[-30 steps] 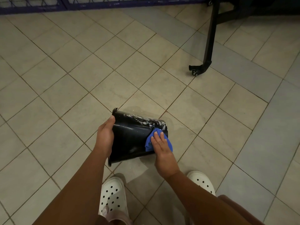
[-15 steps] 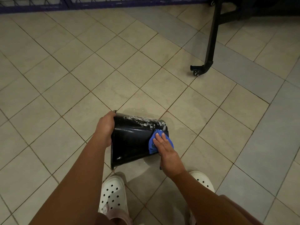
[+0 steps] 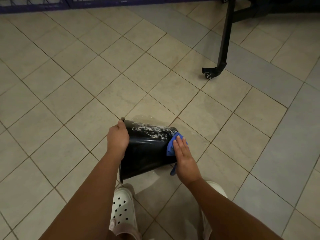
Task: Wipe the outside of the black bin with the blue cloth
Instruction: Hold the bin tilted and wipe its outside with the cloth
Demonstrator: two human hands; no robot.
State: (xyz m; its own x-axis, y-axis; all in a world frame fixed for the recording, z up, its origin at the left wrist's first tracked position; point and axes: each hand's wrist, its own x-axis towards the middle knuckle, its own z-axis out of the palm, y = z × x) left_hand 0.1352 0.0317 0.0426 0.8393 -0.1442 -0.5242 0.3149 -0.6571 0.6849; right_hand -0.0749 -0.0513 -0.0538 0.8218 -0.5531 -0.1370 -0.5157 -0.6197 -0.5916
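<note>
- Black bin is tipped on its side low over the tiled floor, just ahead of my white clogs. Its wide mouth points to my left and its narrower base to my right. Whether its underside touches the tiles I cannot tell.
- Left hand is clamped over the rim at the mouth end, fingers curled round the edge and the wrist bent down from a nearly straight forearm. I judge this grip steadies the bin and lets me roll it, so each strip of wall can come up in turn.
- White suds streak the upper wall, while the glossy band below them looks clean. I judge that sudsy patch, turned up and away from me, is what remains to wipe.
- Blue cloth is bunched against the wall at the base end, just beside the suds, with 1 tail hanging below my palm.
- Right hand lies flat on the cloth, fingers straight and together, pressing rather than gripping. I judge the flat palm spreads the push over the curved side.
- Black frame leg on a castor stands well apart at the far right.
</note>
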